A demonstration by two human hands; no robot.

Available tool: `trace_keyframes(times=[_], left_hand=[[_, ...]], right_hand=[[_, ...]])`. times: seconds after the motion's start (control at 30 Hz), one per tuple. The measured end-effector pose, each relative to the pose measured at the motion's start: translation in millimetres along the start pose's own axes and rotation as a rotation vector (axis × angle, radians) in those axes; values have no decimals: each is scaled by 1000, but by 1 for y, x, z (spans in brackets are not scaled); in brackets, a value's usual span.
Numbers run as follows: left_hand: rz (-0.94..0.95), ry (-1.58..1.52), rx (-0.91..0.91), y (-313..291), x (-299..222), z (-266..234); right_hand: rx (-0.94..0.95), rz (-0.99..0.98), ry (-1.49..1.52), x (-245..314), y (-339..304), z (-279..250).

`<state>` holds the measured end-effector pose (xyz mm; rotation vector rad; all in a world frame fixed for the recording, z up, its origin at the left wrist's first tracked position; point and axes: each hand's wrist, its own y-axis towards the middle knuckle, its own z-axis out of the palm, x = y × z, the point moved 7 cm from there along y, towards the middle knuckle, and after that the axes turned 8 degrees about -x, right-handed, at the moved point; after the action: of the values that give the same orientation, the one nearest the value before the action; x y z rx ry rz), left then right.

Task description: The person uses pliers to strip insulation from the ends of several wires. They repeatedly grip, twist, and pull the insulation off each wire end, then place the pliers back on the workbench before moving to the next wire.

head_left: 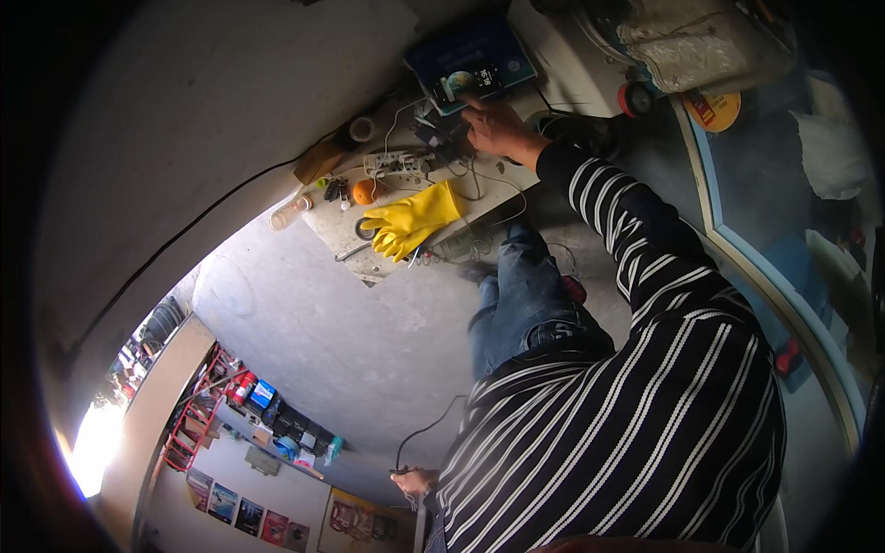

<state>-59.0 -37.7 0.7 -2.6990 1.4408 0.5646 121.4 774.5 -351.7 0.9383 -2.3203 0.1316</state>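
Observation:
My right hand (pixel 499 128) is at the far side of the bench, with a finger stretched out at the lower edge of a lit phone (pixel 468 81). The phone lies on a blue box or book (pixel 513 57). Low in the view, my left hand (pixel 417 481) is closed around the end of a dark cord (pixel 427 428) that arcs upward; the exact part in its fingers is too small to make out. Nearest my right hand are dark chargers or adapters (pixel 441 138) with tangled cables. A pair of yellow rubber gloves (pixel 415 217) lies on the bench.
The cluttered bench (pixel 502 189) also bears a white power strip (pixel 395 164), an orange (pixel 365 192) and a clear jar (pixel 290 213). A glass-topped case (pixel 714 180) stands at the right. Shelved goods (pixel 277 419) line the far left wall. A loose cable (pixel 493 221) hangs near my legs.

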Motion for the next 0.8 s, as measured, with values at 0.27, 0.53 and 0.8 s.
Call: trace_keyframes(times=[0.27, 0.53, 0.8], left_hand=[[-24, -17, -2, -7, -4, 6], [-4, -26, 23, 2, 13, 1], [308, 172, 62, 9, 17, 11]], right_hand=[[-5, -87, 16, 30, 41, 27], [0, -255, -338, 19, 18, 11], [-180, 468, -177, -30, -15, -43]])
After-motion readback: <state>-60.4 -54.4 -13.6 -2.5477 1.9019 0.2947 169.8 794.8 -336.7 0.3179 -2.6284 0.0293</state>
